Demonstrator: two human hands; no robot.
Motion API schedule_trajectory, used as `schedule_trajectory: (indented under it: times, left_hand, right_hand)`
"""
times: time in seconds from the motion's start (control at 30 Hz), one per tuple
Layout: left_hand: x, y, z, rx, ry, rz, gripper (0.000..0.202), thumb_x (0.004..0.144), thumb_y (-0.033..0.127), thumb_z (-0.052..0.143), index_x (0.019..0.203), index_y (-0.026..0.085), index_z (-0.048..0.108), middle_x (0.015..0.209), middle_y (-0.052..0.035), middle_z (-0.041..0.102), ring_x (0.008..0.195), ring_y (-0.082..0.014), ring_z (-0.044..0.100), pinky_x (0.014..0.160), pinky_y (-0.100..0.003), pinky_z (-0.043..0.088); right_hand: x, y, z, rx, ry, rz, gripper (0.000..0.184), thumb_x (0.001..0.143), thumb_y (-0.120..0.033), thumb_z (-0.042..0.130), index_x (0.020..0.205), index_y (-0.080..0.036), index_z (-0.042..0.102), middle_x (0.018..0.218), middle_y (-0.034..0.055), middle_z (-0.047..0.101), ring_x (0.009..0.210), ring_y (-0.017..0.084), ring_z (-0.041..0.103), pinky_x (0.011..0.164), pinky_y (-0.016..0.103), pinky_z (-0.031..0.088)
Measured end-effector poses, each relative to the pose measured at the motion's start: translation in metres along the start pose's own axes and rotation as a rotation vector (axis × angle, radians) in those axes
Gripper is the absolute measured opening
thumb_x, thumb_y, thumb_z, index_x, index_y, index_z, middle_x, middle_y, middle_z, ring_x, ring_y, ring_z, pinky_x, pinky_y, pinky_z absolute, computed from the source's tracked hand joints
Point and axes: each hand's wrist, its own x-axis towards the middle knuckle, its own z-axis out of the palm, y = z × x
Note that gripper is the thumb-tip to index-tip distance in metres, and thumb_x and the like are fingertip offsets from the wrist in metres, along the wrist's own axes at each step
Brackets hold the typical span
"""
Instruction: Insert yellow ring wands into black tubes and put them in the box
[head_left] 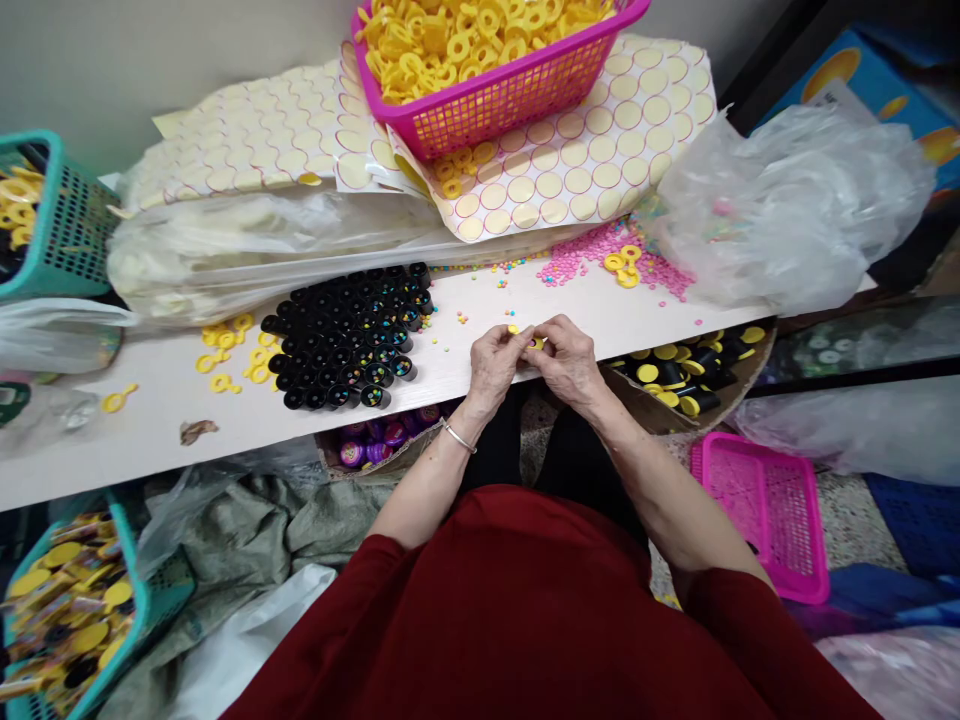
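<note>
Head view: your two hands meet over the near edge of the white table [225, 430], and the yellow piece [534, 343] sits exactly between them, pinched at the fingertips. It therefore lies straight ahead of you, on the midline, with neither hand nearer than the other. Your left hand [493, 368] is closed to a pinch, thumb and forefinger drawn together on the piece's left side, the other fingers curled under. Your right hand [573, 360] is closed the same way on the right side, knuckles up. The piece is small and mostly covered by your fingers, so its long axis cannot be read; a second speck of yellow at your left thumb tip may be part of the same piece or a separate one. The block of black tubes [349, 335] stands upright on the table to the left of your hands, near but apart from them, and on your left hand's side. The box of capped tubes [686, 378] lies below the table edge just to the right of your right hand. The pink basket [517, 105] of yellow rings stands well beyond both hands, at the back.
</note>
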Motion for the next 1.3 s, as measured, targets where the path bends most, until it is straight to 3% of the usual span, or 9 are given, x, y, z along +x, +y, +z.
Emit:
schedule_trajectory:
  times: [0.1, 0.2, 0.37, 0.53, 0.77, 0.97, 1.07, 1.17, 1.3]
  left_hand:
    - [0.001, -0.001, 0.003, 0.036, -0.014, 0.012, 0.034, 0.064, 0.044, 0.073, 0.06, 0.013, 0.059, 0.056, 0.0045, 0.052, 0.053, -0.006, 0.047, 0.051, -0.019, 0.036]
    - [0.003, -0.003, 0.0, 0.141, -0.006, 0.055, 0.033, 0.067, 0.043, 0.07, 0.057, 0.013, 0.059, 0.055, 0.0043, 0.051, 0.054, -0.0062, 0.045, 0.051, -0.019, 0.034]
    - [0.002, -0.005, -0.002, 0.266, -0.031, 0.115, 0.036, 0.074, 0.044, 0.064, 0.055, 0.014, 0.057, 0.056, 0.0034, 0.049, 0.055, -0.0069, 0.045, 0.052, -0.02, 0.034]
    - [0.0, -0.007, 0.001, 0.297, -0.037, 0.126, 0.039, 0.077, 0.044, 0.062, 0.052, 0.015, 0.054, 0.057, 0.0034, 0.046, 0.055, -0.0071, 0.043, 0.053, -0.021, 0.036]
    - [-0.001, -0.008, 0.006, 0.196, 0.031, -0.044, 0.037, 0.075, 0.044, 0.064, 0.055, 0.014, 0.057, 0.06, 0.0032, 0.049, 0.054, -0.0062, 0.045, 0.05, -0.021, 0.035]
    - [0.0, -0.002, 0.003, 0.157, -0.029, -0.116, 0.035, 0.073, 0.047, 0.064, 0.061, 0.014, 0.061, 0.06, 0.0044, 0.047, 0.048, -0.0048, 0.04, 0.045, -0.021, 0.031]
    - [-0.002, 0.0, -0.001, 0.233, -0.089, 0.034, 0.037, 0.075, 0.048, 0.063, 0.061, 0.014, 0.059, 0.063, 0.0031, 0.046, 0.057, -0.0069, 0.043, 0.052, -0.021, 0.035]
    - [-0.005, 0.001, -0.005, 0.31, -0.216, 0.225, 0.032, 0.066, 0.046, 0.072, 0.067, 0.015, 0.062, 0.071, 0.0015, 0.048, 0.07, -0.0101, 0.047, 0.063, -0.023, 0.039]
    - [-0.009, 0.003, -0.011, 0.346, -0.342, 0.32, 0.032, 0.062, 0.044, 0.075, 0.073, 0.016, 0.063, 0.078, -0.0008, 0.053, 0.078, -0.0134, 0.051, 0.071, -0.027, 0.041]
  right_hand:
    - [-0.003, -0.002, 0.002, 0.186, 0.046, 0.115, 0.019, 0.068, -0.035, 0.066, 0.079, -0.02, 0.062, 0.081, 0.0004, 0.056, 0.057, 0.01, 0.047, 0.055, 0.026, 0.043]
    - [-0.006, -0.004, 0.006, 0.493, 0.06, 0.316, 0.034, 0.061, -0.042, 0.072, 0.084, -0.019, 0.061, 0.066, -0.0031, 0.056, 0.05, 0.008, 0.047, 0.049, 0.024, 0.042]
    - [-0.009, -0.005, 0.019, 0.767, 0.2, 0.59, 0.049, 0.064, -0.064, 0.064, 0.075, -0.017, 0.059, 0.043, -0.0054, 0.048, 0.036, 0.008, 0.043, 0.036, 0.02, 0.038]
    - [-0.009, -0.008, 0.027, 0.748, 0.252, 0.602, 0.047, 0.065, -0.063, 0.065, 0.076, -0.017, 0.06, 0.046, -0.0049, 0.051, 0.036, 0.008, 0.048, 0.033, 0.019, 0.039]
    - [-0.011, -0.008, 0.025, 0.664, 0.22, 0.589, 0.036, 0.071, -0.055, 0.063, 0.076, -0.019, 0.059, 0.06, -0.0029, 0.058, 0.04, 0.01, 0.054, 0.037, 0.023, 0.048]
    - [-0.007, -0.005, 0.024, 0.839, 0.194, 0.683, 0.037, 0.066, -0.051, 0.068, 0.077, -0.017, 0.06, 0.054, -0.004, 0.057, 0.039, 0.009, 0.054, 0.037, 0.02, 0.046]
    - [-0.007, -0.006, 0.024, 0.923, 0.209, 0.7, 0.035, 0.064, -0.049, 0.071, 0.076, -0.017, 0.061, 0.057, -0.0036, 0.059, 0.043, 0.009, 0.055, 0.041, 0.021, 0.048]
    - [-0.012, -0.01, 0.021, 1.027, 0.265, 0.657, 0.033, 0.063, -0.045, 0.073, 0.075, -0.018, 0.06, 0.068, -0.0026, 0.063, 0.058, 0.01, 0.06, 0.052, 0.023, 0.052]
    - [-0.028, -0.018, 0.006, 1.216, 0.112, 0.667, 0.035, 0.065, -0.045, 0.074, 0.077, -0.018, 0.056, 0.08, -0.0002, 0.065, 0.07, 0.012, 0.063, 0.061, 0.026, 0.054]
